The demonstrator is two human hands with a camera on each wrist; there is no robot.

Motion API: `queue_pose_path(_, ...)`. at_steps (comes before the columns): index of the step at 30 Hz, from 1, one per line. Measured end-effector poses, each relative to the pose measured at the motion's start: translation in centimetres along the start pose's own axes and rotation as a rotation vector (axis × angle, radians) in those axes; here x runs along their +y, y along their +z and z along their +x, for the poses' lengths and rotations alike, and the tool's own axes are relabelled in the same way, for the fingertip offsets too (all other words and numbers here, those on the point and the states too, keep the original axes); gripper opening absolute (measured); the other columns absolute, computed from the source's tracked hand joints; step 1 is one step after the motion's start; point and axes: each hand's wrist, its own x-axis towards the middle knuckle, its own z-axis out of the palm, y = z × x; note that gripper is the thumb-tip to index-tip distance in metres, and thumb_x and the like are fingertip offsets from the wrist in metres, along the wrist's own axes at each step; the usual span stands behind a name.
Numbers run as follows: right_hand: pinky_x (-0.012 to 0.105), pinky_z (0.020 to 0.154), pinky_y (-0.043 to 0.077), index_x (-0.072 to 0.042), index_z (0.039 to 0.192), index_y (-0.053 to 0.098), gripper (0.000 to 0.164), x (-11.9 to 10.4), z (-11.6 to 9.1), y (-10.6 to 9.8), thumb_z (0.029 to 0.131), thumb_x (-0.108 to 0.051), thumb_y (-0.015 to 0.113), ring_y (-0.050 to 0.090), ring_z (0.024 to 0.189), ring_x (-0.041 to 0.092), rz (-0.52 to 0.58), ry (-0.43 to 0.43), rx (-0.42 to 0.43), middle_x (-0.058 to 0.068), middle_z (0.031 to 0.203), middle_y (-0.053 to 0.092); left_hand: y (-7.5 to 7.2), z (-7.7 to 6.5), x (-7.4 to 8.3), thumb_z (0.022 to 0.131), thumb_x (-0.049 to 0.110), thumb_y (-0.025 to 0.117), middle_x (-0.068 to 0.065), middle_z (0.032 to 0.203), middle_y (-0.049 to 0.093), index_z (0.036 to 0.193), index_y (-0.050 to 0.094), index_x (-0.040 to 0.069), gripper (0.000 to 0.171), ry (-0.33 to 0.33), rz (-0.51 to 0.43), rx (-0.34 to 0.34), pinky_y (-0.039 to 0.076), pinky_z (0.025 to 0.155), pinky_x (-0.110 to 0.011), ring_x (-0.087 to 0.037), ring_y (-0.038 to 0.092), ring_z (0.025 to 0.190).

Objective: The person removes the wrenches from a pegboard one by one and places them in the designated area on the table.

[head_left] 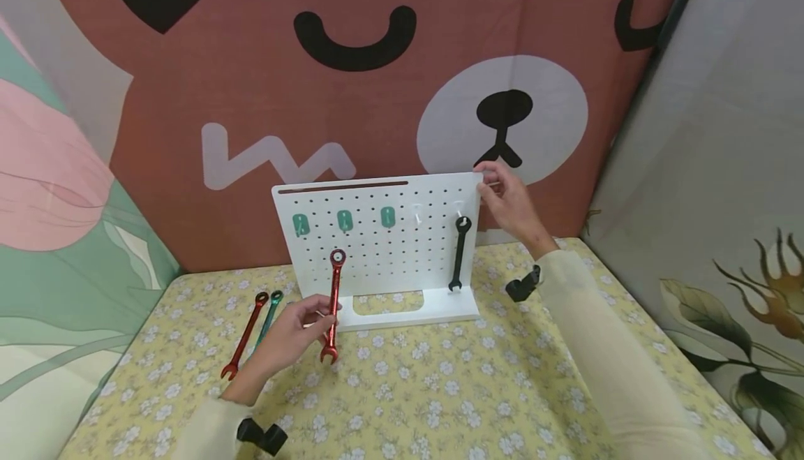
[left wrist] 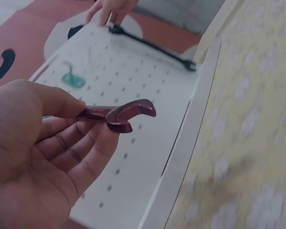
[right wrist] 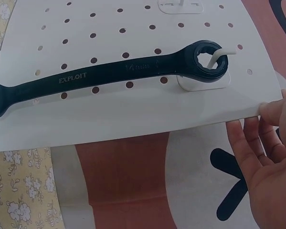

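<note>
My left hand (head_left: 300, 331) pinches a red combination wrench (head_left: 335, 303) between thumb and fingers, ring end up, in front of the left part of a white pegboard (head_left: 377, 254). In the left wrist view, the wrench's open jaw end (left wrist: 128, 114) points out past the thumb. At the board's upper right corner, my right hand (head_left: 511, 202) grips the edge, thumb on the front and fingers behind. A black wrench (right wrist: 128, 69) hangs by its ring from a white hook (right wrist: 221, 53) near that hand. Three green hooks (head_left: 345, 220) sit along the board's upper left and middle.
Left of the board, another red wrench (head_left: 246, 334) and a teal wrench (head_left: 270, 317) lie on the flowered tablecloth (head_left: 427, 390). A second pale hook (head_left: 417, 214) is on the board between the green ones and the black wrench. A printed bear curtain (head_left: 251, 62) hangs behind.
</note>
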Motion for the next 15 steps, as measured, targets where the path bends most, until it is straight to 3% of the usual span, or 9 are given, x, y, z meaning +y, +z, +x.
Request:
queue_pose_path(6,0.039,0.081,0.057,-0.009,0.135,0.059,0.027,0.1,-0.1,0.1,0.107,-0.01,0.056,0.062,0.091,0.033,-0.001,-0.006,0.007,0.017,0.108,0.062,-2.3,-1.5,-0.8,0.104,0.015,0.064,-0.016,0.103,0.062,0.118,0.065,-0.001,0.021,-0.093,0.014,0.061,0.061,0.069,-0.044,-0.025,0.067,0.08)
queue_pose_path(10,0.034,0.079,0.055,-0.008,0.135,0.058,0.028,0.1,-0.2,0.2,0.107,-0.01,0.056,0.062,0.09,0.031,0.001,-0.004,0.009,0.018,0.107,0.063,-3.9,-2.4,-1.2,0.104,0.013,0.064,-0.02,0.105,0.062,0.121,0.064,-0.004,0.024,-0.11,0.038,0.093,0.061,0.068,-0.042,-0.025,0.067,0.081)
queue_pose_path(15,0.035,0.08,0.055,-0.009,0.137,0.057,0.029,0.0,-0.2,0.2,0.108,-0.011,0.055,0.062,0.094,0.039,0.007,-0.006,0.013,0.018,0.109,0.062,-5.8,-3.4,-1.9,0.104,0.013,0.063,-0.017,0.106,0.061,0.126,0.061,-0.007,0.029,-0.162,0.065,0.11,0.061,0.067,-0.04,-0.024,0.067,0.082)
